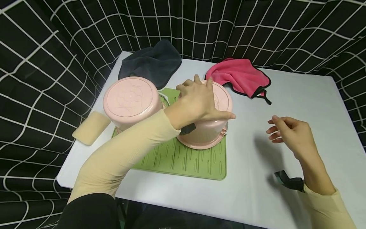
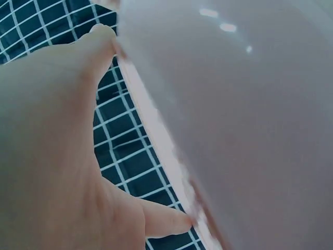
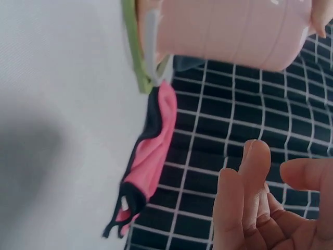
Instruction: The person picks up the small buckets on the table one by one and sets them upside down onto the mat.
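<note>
Two pale pink buckets stand upside down side by side, bases up: the left bucket [image 1: 128,97] and the right bucket [image 1: 200,135]. My left hand [image 1: 197,98] lies spread across the base of the right bucket, its thumb stretched to the near right edge. In the left wrist view, fingertips meet the base's edge beside the smooth bucket wall [image 2: 250,130]. Held above the table on the right, my right hand [image 1: 295,135] has nothing in it, fingers loosely bent. The right wrist view shows that hand's fingers [image 3: 229,208] apart from the bucket.
Under the buckets lies a green ridged mat [image 1: 183,162]. Behind them are a dark grey cloth [image 1: 154,62] and a pink cloth [image 1: 240,76] with black edging. A beige sponge [image 1: 91,128] sits at the table's left edge. Black grid-patterned curtain [image 1: 183,28] surrounds the white table [image 1: 243,194].
</note>
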Demonstrator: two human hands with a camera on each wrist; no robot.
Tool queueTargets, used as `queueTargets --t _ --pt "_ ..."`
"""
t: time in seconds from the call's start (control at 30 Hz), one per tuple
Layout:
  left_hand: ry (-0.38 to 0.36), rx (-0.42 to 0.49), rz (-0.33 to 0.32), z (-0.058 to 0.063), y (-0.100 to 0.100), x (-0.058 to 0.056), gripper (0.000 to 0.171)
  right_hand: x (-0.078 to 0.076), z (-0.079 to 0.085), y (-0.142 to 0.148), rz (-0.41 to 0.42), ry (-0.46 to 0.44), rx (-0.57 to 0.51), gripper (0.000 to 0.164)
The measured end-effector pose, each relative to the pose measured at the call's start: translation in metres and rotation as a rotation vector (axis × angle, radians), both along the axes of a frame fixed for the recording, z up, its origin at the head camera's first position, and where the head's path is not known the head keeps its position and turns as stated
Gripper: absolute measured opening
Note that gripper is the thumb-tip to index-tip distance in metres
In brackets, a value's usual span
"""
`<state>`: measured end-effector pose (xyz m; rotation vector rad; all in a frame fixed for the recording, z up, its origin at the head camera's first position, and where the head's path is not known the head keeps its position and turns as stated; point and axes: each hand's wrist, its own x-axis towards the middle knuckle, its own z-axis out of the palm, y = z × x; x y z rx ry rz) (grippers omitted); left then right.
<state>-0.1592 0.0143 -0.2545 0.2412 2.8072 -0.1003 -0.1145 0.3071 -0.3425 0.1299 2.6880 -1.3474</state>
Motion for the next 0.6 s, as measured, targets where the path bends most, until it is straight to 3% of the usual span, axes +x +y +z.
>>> queueTargets --t 0.13,0.23,0.33,0.43,0.5,0.6 --pt "-0.011 0.100 -0.010 -0.001 -0.007 0.005 0.134 0.005 0.007 -0.012 0.025 0.054 0.044 0.037" --pt "0.022 0.154 -0.029 -0.001 -0.013 0.011 0.129 0.009 0.013 -0.025 0.030 0.140 0.098 0.040" --pt "0.082 0.201 -0.055 -0.001 -0.021 0.019 0.122 0.011 0.018 -0.040 0.053 0.308 0.141 0.030" --pt "0.140 0.250 -0.085 0.000 -0.030 0.029 0.117 0.011 0.021 -0.055 0.133 0.522 0.193 0.022" --pt "0.173 0.276 -0.105 0.001 -0.037 0.035 0.116 0.010 0.023 -0.064 0.204 0.647 0.207 0.026" --pt "0.218 0.305 -0.121 0.002 -0.050 0.042 0.112 0.005 0.027 -0.076 0.275 0.757 0.253 0.042"
